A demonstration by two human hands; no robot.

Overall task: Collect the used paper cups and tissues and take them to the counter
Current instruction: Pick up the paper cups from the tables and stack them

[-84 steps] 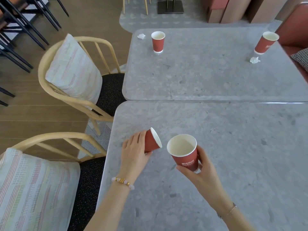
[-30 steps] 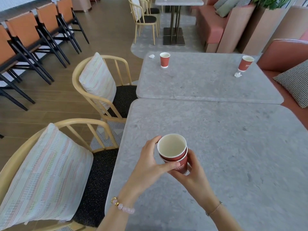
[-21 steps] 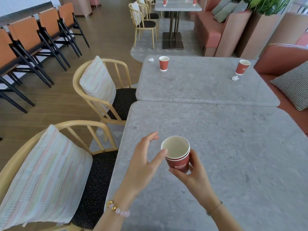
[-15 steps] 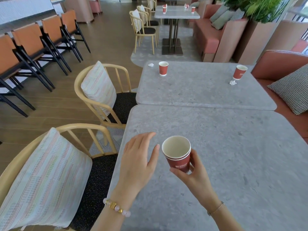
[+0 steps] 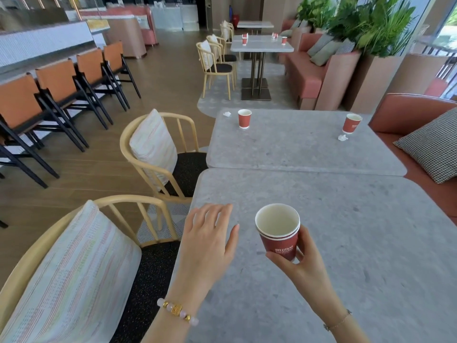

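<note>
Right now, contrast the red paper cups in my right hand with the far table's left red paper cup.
The held red paper cups are two nested; the far red paper cup is single. The right hand grips the held cups; the far cup stands on the grey table. Both upright, white inside.

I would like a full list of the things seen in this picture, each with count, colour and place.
nested cups: two, red, in the right hand
left cup: one, red, far table
right cup: one, red, far table
left tissue: one, white, beside left cup
right tissue: one, white, beside right cup
near table: one, grey, under the hands
far table: one, grey, behind it
checked cushion: one, black-white, sofa at right
left hand: one, open, above near table
right hand: one, gripping nested cups
</note>
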